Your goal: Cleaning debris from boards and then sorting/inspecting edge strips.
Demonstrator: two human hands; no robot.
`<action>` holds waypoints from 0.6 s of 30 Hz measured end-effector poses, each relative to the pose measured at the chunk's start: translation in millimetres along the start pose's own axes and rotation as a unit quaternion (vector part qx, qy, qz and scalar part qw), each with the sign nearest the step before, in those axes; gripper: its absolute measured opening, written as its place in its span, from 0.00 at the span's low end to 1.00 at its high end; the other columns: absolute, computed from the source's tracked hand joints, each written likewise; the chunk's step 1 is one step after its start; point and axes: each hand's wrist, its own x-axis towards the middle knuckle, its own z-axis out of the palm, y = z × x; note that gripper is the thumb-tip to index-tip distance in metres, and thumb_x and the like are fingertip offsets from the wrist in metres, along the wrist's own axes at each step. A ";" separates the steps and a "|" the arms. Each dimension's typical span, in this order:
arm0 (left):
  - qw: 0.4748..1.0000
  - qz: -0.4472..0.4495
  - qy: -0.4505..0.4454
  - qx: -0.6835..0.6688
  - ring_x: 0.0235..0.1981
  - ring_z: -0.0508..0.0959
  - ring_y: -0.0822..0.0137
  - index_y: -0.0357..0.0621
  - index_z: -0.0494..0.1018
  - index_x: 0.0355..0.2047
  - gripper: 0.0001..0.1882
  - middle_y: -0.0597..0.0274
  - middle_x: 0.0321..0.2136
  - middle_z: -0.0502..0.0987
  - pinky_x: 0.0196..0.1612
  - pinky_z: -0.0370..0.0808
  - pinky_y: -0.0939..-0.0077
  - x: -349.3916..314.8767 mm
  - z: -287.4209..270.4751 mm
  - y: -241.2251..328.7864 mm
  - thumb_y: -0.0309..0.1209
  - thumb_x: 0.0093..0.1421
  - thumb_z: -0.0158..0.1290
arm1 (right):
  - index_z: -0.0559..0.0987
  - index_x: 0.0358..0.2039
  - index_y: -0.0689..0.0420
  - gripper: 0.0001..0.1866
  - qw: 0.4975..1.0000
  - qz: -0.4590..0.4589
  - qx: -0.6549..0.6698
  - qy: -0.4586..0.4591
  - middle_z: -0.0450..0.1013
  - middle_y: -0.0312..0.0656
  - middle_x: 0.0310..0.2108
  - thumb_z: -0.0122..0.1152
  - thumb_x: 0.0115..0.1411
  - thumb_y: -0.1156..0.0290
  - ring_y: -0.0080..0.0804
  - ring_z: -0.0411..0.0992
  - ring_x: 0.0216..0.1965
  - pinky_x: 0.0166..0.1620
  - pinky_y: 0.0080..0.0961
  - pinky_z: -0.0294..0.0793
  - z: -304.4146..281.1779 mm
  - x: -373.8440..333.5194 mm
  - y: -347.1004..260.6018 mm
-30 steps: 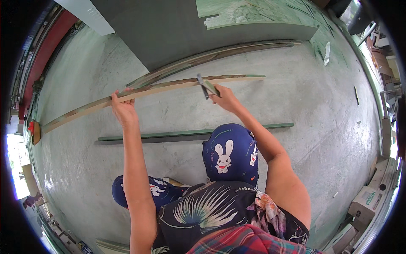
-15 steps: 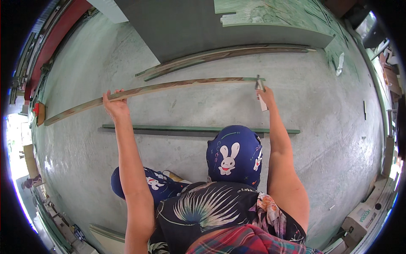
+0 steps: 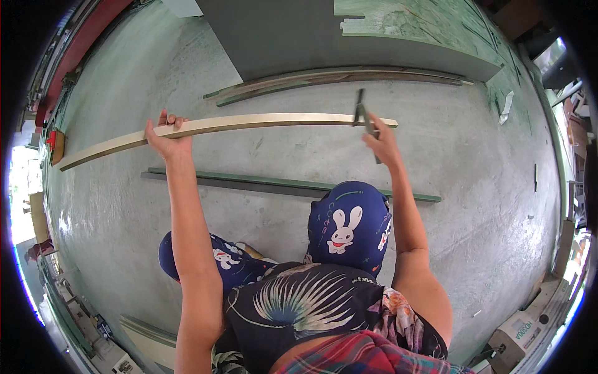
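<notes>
My left hand (image 3: 168, 136) is wrapped round a long, narrow wooden strip (image 3: 261, 121), toward its left end. The strip runs across in front of me with its pale face up, and its left part shows a darker side. Near the strip's right end, my right hand (image 3: 383, 142) is closed on a short hand tool (image 3: 360, 110) with a dark crosswise head and a narrow handle. The tool is slightly blurred, so its exact kind is unclear. Its head overlaps the strip; I cannot tell whether they touch.
A dark green strip (image 3: 280, 182) lies on the concrete floor before my knees. Several wooden strips (image 3: 336, 77) lie farther off, beside a large grey panel (image 3: 274, 37). A red and brown object (image 3: 56, 146) stands far left; a carton (image 3: 520, 333) sits at lower right.
The wooden strip has rolled from its brown-streaked face to its pale face and shifted slightly. My right hand has moved left with the tool, whose head now lies over the strip away from its end.
</notes>
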 end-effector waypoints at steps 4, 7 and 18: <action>0.994 -0.012 -0.104 -0.022 0.18 0.57 0.70 0.38 0.65 0.30 0.19 0.63 0.18 0.58 0.30 0.58 0.72 -14.1 17.1 2.5 0.45 0.54 0.46 | 0.63 0.57 0.59 0.32 0.986 -0.028 0.054 -0.158 0.72 0.42 0.35 0.59 0.50 0.72 0.24 0.71 0.32 0.34 0.22 0.71 32.5 -8.0 -66.6; 0.973 -0.072 -0.208 -0.068 0.22 0.62 0.66 0.38 0.64 0.27 0.23 0.62 0.19 0.60 0.35 0.61 0.68 -5.9 14.6 9.6 0.49 0.52 0.47 | 0.64 0.57 0.58 0.30 0.955 0.000 0.170 -0.244 0.72 0.41 0.35 0.58 0.52 0.70 0.24 0.72 0.32 0.33 0.22 0.72 47.9 -3.3 -103.0; 0.978 -0.048 -0.162 -0.126 0.26 0.65 0.59 0.41 0.60 0.19 0.37 0.58 0.19 0.62 0.42 0.65 0.60 -26.3 32.9 8.6 0.70 0.48 0.44 | 0.63 0.57 0.58 0.27 0.951 -0.005 0.242 -0.192 0.71 0.40 0.41 0.54 0.57 0.71 0.25 0.72 0.33 0.31 0.19 0.72 39.7 -1.5 -104.1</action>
